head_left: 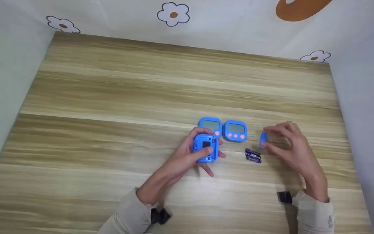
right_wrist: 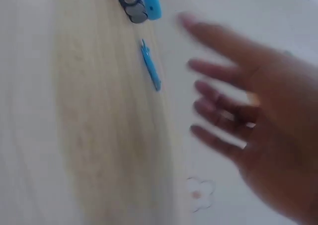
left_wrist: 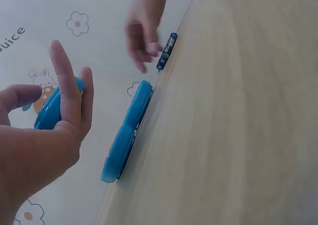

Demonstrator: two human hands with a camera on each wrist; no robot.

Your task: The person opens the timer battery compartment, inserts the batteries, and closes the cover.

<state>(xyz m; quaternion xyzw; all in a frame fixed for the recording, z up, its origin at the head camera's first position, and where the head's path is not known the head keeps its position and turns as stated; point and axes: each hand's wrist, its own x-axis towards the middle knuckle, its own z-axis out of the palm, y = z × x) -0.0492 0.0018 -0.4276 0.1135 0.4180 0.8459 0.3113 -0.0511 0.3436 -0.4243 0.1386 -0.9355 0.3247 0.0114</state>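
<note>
In the head view my left hand (head_left: 183, 152) grips a blue digital timer (head_left: 206, 144), back side up, its battery compartment uncovered. The thumb lies across that back; fingers support it from beneath. The left wrist view shows this timer raised off the table, partly hidden by fingers. On the right, a small blue battery cover (head_left: 263, 139) lies on the wood, with thumb and index finger of my right hand (head_left: 295, 149) spread over its ends. From the right wrist, the cover (right_wrist: 150, 66) appears flat on the table, apart from the blurred, spread fingers.
Two more blue timers, the left one (head_left: 210, 124) and the right one (head_left: 235, 131), lie screen up just beyond my left hand. Three dark batteries (head_left: 253, 156) lie side by side between the hands. The wood-grain table (head_left: 125, 91) ends at flower-printed walls.
</note>
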